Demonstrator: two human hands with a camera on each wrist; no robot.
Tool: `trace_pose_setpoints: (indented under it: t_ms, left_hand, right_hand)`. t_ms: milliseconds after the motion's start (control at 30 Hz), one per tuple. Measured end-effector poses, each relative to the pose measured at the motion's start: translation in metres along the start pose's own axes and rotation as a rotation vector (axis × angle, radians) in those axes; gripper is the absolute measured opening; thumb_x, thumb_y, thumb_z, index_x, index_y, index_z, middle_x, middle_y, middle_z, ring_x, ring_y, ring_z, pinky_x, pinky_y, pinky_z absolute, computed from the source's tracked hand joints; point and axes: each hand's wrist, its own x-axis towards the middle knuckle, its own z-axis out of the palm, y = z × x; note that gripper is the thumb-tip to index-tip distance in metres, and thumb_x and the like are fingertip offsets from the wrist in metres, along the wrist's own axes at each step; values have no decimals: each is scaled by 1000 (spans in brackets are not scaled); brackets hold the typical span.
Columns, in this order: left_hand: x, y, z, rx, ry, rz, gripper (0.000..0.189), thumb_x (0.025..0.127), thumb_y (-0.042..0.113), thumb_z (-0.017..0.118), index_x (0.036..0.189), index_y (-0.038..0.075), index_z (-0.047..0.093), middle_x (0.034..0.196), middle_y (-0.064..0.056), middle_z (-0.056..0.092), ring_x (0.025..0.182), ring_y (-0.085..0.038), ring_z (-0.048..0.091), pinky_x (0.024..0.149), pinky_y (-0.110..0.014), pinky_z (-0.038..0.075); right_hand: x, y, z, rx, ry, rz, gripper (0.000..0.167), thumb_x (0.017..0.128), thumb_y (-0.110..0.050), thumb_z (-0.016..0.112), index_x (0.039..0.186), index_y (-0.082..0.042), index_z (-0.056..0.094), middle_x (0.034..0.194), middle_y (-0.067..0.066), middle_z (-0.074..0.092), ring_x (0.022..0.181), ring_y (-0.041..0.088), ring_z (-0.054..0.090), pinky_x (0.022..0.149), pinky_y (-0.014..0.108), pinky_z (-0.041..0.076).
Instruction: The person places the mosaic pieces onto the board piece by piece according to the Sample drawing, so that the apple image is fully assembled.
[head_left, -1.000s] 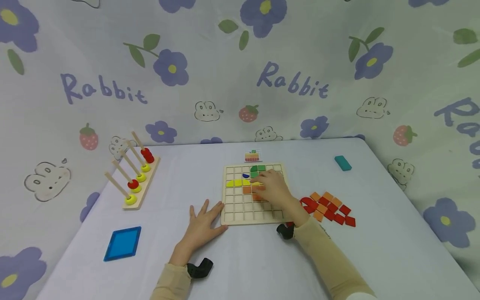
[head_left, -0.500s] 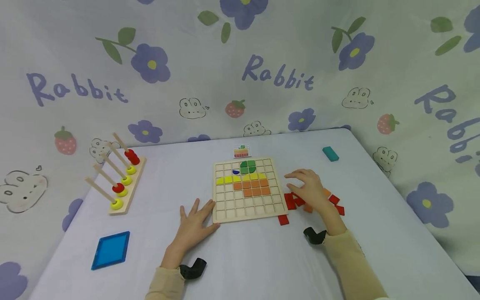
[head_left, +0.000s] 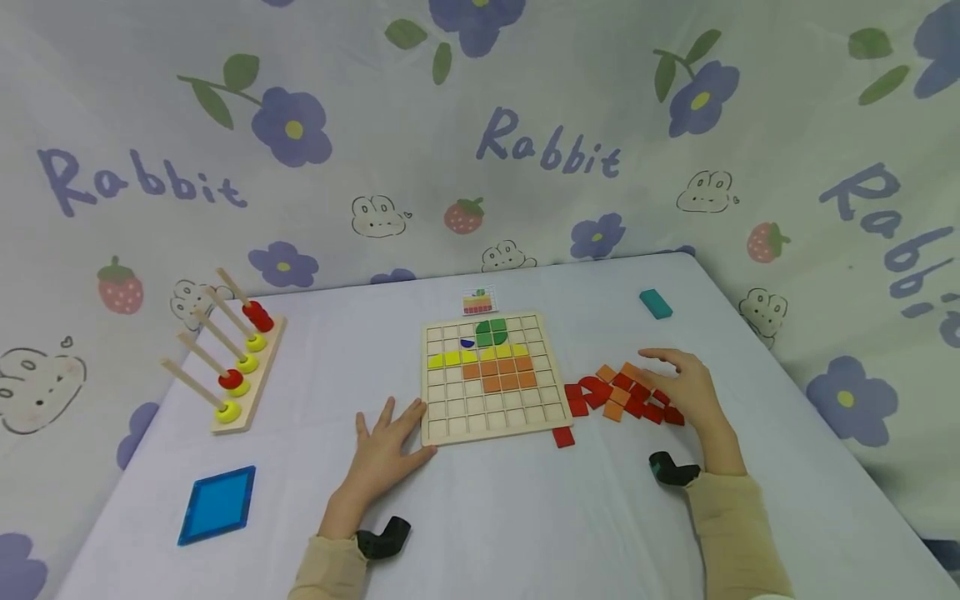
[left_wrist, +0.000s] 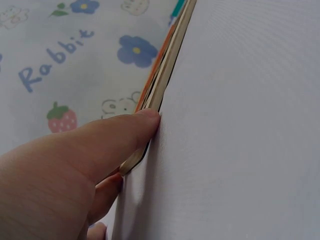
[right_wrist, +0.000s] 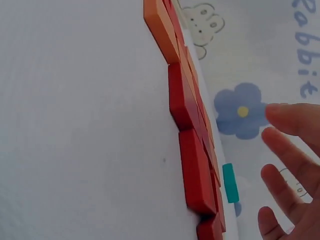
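A wooden grid board [head_left: 448, 410] lies mid-table, with green tiles [head_left: 491, 332], a row of yellow tiles [head_left: 450, 359], orange tiles [head_left: 510, 382] and a small blue piece [head_left: 467, 343] on it. My left hand [head_left: 382, 457] rests at its lower left corner, fingers spread; in the left wrist view the thumb [left_wrist: 125, 127] touches the board's edge [left_wrist: 172, 55]. Right of the board lies a pile of loose red and orange tiles [head_left: 618, 397]. Over its right end hovers my right hand [head_left: 688, 396]. The right wrist view has its fingers [right_wrist: 295, 155] extended and apart, holding nothing, beside red tiles [right_wrist: 196, 172].
Behind the board lies a small pattern card [head_left: 480, 301]. A wooden peg rack [head_left: 258, 375] with red and yellow beads stands at the left, and a blue square tray [head_left: 217, 505] in front of it. A teal block [head_left: 656, 304] lies back right. One red tile [head_left: 563, 437] touches the board's lower right.
My right hand has left the board and moved right, across the tile pile to its far end. The left hand stays at the board's corner. The head view has shifted slightly.
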Motion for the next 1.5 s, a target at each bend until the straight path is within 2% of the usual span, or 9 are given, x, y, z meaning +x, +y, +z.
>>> trace_pose_setpoints:
  t_ms: [133,367,700,833,967,1133,1233,1367,1500]
  left_hand:
    - [-1,0,-1,1,-7,-4,69,79,43,68,137,12,46,141,-6,43,137,-41,19,100,-71,-4]
    - [-1,-1,0,3,-8,-3,70,80,44,68,138,12,45,142,-6,43,136,-41,19,100,-70,-5]
    - [-2,1,1,-16,25,11,69,79,41,69,136,11,47,139,-8,46,135,-44,22,99,-71,-4]
    - [-2,1,1,-13,-1,-4,70,79,43,68,138,12,45,141,-6,43,136,-42,20,99,-70,-5]
    - [-2,0,1,-8,-17,-13,70,80,44,66,139,14,43,143,-5,41,137,-41,18,100,-70,-7]
    - [-2,1,1,-6,-6,-11,69,80,43,67,138,13,44,142,-5,42,136,-42,19,100,-70,-6]
    - [-2,1,1,-8,-4,-13,69,80,43,67,138,13,45,142,-5,43,136,-42,19,100,-70,-5]
    - [-2,2,0,-5,-2,-10,69,80,44,67,138,12,45,142,-6,43,136,-42,20,99,-71,-4]
    - [-2,2,0,-7,-3,-9,69,80,44,67,138,12,45,142,-6,43,136,-42,20,99,-71,-4]
  right_hand:
    - [0,12,-2,-6,-74,64,47,89,-32,62,128,-8,55,135,24,43,124,44,33,95,64,32]
    - [3,27,-1,-60,-147,33,41,87,-14,64,126,-4,56,131,26,48,123,44,39,96,60,35]
    - [1,27,3,-53,-103,-19,40,86,-7,64,124,-4,56,116,21,55,104,38,52,88,51,46]
    - [0,22,1,-28,-76,-1,39,88,-10,63,126,-7,56,113,19,56,100,35,55,80,38,51]
    - [2,6,0,98,-45,31,43,88,-22,63,128,-9,54,117,17,54,94,23,58,72,23,49]
    - [10,-26,14,322,-63,82,53,86,-31,66,130,-6,51,113,12,53,84,4,60,79,25,47]
    - [16,-45,31,436,-92,105,54,85,-28,68,130,-4,50,105,8,54,81,7,61,82,28,49]
    - [20,-71,59,517,-153,100,50,84,-22,69,128,-3,52,101,5,55,81,13,61,81,30,51]
    - [23,-93,86,575,-240,58,44,84,-13,68,124,-1,54,103,11,57,85,16,64,83,37,52]
